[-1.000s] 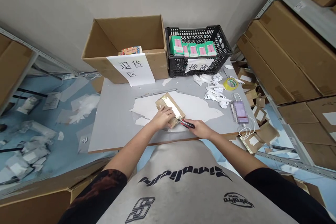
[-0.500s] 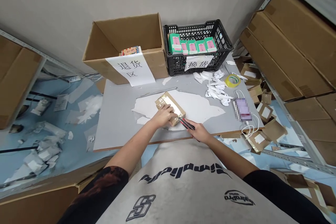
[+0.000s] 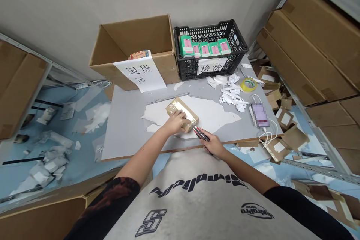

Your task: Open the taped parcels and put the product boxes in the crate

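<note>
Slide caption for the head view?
Left hand pins a cardboard mailer on a table; right hand holds a red-and-black utility knife.

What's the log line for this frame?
left hand: pressing on gold-lined cardboard package | right hand: gripping red-black utility knife | surface: grey table

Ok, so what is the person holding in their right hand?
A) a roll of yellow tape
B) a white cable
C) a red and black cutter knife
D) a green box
C. The right hand grips a red-and-black utility knife beside the cardboard package, which the left hand presses down on.
</note>
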Tool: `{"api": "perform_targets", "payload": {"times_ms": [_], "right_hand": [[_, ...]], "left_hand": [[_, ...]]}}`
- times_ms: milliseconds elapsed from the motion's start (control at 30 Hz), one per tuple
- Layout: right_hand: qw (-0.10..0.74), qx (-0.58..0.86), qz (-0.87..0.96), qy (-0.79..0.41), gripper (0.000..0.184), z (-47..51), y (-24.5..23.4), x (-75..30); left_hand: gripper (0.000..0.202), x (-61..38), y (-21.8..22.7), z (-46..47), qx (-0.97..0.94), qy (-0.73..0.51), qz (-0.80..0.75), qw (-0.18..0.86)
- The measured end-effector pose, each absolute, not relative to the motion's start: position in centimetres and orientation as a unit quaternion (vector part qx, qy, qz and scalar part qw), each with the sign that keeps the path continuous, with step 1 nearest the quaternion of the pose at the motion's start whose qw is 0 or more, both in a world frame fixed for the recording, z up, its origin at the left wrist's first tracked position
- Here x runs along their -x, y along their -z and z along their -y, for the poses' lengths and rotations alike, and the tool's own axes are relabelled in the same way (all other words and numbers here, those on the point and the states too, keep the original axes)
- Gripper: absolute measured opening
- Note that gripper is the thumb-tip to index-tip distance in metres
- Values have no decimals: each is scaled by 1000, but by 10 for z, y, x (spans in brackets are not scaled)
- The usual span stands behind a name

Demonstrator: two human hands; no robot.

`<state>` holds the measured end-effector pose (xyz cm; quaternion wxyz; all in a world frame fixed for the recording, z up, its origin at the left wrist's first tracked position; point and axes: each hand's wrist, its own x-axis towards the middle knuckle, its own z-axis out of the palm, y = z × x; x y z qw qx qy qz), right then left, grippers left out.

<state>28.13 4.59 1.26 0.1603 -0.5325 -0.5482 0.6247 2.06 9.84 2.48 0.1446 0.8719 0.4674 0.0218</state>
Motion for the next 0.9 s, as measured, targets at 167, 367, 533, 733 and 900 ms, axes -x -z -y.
{"api": "perform_targets", "payload": {"times_ms": [167,367,533,733,900], "right_hand": [[167,539,526,-637,65,-44,-11,-281],[183,550,526,-622,64,-46,-9,-281],[190,554,537,-607,63,-46,-10,-282],[214,563,524,-602,63,-47,-8,-284],[219,563,501,-620,64,-52,-8,-280]], "left_hand": [[56,-28,-28,-106,-866,-9,-481,137],[56,-41,-35,-105,-848,-12,-517,113],[51,-49,-35,-110,-859,-18,-500,108],[60,-51,-27,-115,-855,5,-496,152],[62,-51,-28,-115,-855,13,-496,153]]}}
